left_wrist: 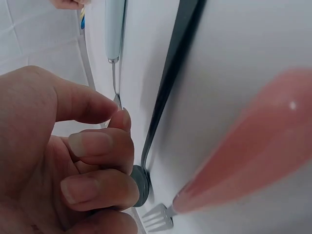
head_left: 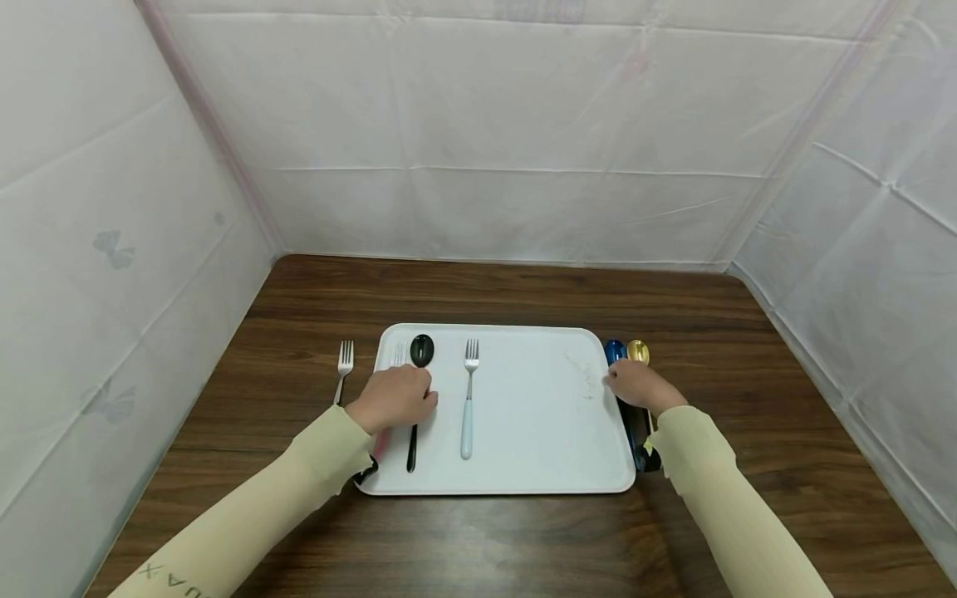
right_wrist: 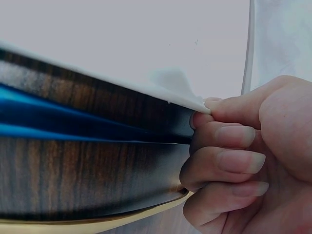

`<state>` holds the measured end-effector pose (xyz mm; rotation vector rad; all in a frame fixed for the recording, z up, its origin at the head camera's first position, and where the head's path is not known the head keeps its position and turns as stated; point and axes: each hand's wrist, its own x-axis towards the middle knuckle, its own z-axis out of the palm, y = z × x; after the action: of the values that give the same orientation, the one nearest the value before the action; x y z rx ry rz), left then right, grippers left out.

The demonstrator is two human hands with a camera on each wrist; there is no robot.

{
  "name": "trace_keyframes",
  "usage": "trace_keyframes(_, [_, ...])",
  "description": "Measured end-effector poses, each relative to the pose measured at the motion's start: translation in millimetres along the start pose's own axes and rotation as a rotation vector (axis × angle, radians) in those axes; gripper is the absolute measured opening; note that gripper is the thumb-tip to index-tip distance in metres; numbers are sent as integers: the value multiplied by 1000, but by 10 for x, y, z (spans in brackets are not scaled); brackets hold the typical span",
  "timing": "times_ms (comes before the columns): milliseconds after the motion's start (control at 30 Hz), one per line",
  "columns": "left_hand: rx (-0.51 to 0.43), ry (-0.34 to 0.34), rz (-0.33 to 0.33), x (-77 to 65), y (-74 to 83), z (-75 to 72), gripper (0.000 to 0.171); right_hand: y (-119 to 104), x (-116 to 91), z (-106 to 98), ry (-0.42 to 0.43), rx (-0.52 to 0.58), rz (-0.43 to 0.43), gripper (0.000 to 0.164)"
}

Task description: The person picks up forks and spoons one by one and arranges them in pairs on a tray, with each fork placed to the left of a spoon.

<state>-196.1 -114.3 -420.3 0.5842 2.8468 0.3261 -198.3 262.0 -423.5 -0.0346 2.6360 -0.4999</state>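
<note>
A white rectangular tray (head_left: 538,423) lies on the table. On it are a black spoon (head_left: 422,350), a fork with a pale blue handle (head_left: 467,428) and a fork with a pink handle (left_wrist: 248,146). My left hand (head_left: 396,397) is over the tray's left part, its fingers curled and thumb against the index finger, nothing seen between them. It hides parts of the black spoon and pink fork. At the tray's right edge, my right hand (head_left: 641,386) pinches the rim between thumb and index finger, its other fingers curled beside a blue spoon (head_left: 615,350) and a gold spoon (head_left: 638,351).
Left of the tray, another fork (head_left: 345,357) lies on the brown wooden table (head_left: 478,548), its handle partly hidden by my left arm. The blue and gold spoons lie on the table along the tray's right side. White sheeting (head_left: 478,166) rises behind and at both sides.
</note>
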Motion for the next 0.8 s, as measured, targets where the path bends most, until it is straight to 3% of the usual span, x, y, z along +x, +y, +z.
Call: trace_keyframes(800, [13, -15, -54, -84, -276, -55, 30, 16, 10, 4, -4, 3, -11, 29])
